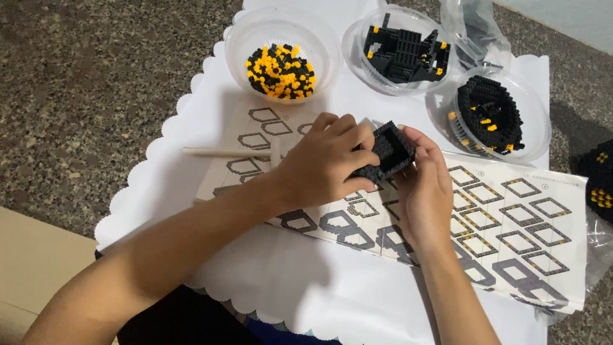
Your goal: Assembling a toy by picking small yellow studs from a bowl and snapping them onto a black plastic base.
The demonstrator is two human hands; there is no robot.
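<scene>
A small black hollow brick structure (391, 150) is gripped between both hands above a printed instruction sheet (511, 217). My left hand (322, 163) wraps over its left side with the fingers curled on top. My right hand (424, 191) supports it from the right and underneath, thumb against its edge. Part of the structure is hidden by my left fingers.
Three clear plastic bowls stand at the back: one with loose black and yellow bricks (281, 70), one with black built parts (402, 51), one with a black domed part (488, 115). A thin wooden stick (217, 152) lies left. White scalloped paper (300, 281) covers a speckled stone surface.
</scene>
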